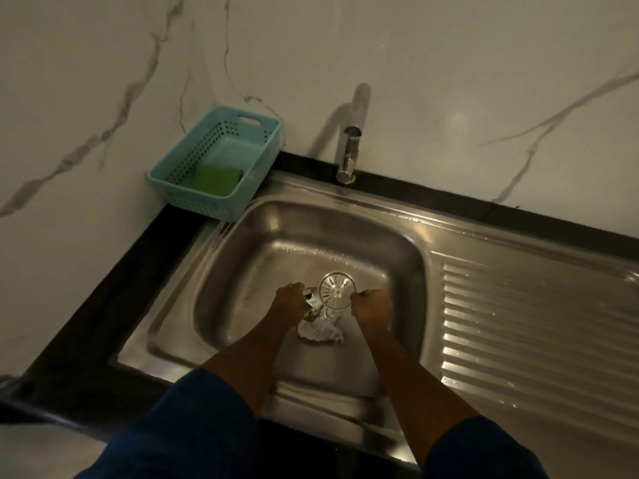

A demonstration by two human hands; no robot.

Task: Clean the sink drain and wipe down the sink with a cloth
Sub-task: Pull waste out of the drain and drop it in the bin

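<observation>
Dim pic, glare on drainboard [518,323], edges warped.

The sink [256,257] is crowded at its middle. The left hand [289,300] and right hand [371,304] sit either side of the round strainer [337,291], the right one's grip at its rim. A crumpled white wad [321,329] lies just beside it, between the forearms.

The far half and left side of the sink floor are bare steel, open to a pass. The tap [351,153] rises at the back rim. A blue basket [179,157] holding a green sponge [218,179] blocks the table's [103,305] back-left corner. The ridged drainboard [536,323] on the right lies open. The marble wall [449,63] closes the back and left.
</observation>
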